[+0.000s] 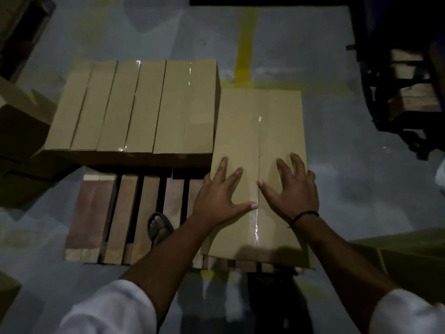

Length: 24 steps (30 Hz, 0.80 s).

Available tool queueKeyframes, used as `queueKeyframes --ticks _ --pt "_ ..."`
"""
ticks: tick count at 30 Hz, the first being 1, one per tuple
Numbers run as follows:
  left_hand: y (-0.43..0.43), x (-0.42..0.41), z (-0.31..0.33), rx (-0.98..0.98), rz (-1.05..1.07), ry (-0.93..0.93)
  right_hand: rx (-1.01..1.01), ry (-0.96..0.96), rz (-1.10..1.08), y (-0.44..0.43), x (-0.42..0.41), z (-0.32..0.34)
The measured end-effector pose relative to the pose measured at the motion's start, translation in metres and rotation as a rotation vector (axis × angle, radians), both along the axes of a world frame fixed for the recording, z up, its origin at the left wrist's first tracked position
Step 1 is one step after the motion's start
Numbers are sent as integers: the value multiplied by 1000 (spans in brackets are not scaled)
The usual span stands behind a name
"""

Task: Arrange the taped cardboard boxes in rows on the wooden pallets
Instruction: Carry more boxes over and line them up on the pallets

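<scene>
The box (260, 131) lies flat at the right end of the pallet (91, 208), just beside the row of boxes (134, 107). The left hand (220, 194) and right hand (292, 191) press on its top with fingers spread, gripping nothing. An uneven push could skew it or leave it overhanging the edge.

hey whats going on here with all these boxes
A person is loading taped cardboard boxes onto a wooden pallet. The left hand and right hand lie spread on top of one box at the pallet's right side, one on either side of its tape seam. A row of boxes stands side by side across the far end. The near slats are bare apart from the person's sandalled foot.
</scene>
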<state>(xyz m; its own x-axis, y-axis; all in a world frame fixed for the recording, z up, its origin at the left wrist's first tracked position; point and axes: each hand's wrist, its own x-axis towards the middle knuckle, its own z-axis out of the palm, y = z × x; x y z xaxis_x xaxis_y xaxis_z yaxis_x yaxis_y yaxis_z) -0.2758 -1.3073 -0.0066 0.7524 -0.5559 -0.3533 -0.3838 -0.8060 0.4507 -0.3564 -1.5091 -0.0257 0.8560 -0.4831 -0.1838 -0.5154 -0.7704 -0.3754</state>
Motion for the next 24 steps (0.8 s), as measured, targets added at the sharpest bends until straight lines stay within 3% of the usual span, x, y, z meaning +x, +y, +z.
queueKeyframes --ticks 10,13,17,24 --pt "-8 112 -169 -25 -79 72 -1 22 49 -26 103 -164" --pt "-10 147 -187 54 -144 26 36 37 66 -34 135 -191" --pt "-7 171 -205 299 -299 -80 69 227 150 -39 136 -217" --pt "-1 173 -217 356 -257 -82 4 270 272 -19 84 -223"
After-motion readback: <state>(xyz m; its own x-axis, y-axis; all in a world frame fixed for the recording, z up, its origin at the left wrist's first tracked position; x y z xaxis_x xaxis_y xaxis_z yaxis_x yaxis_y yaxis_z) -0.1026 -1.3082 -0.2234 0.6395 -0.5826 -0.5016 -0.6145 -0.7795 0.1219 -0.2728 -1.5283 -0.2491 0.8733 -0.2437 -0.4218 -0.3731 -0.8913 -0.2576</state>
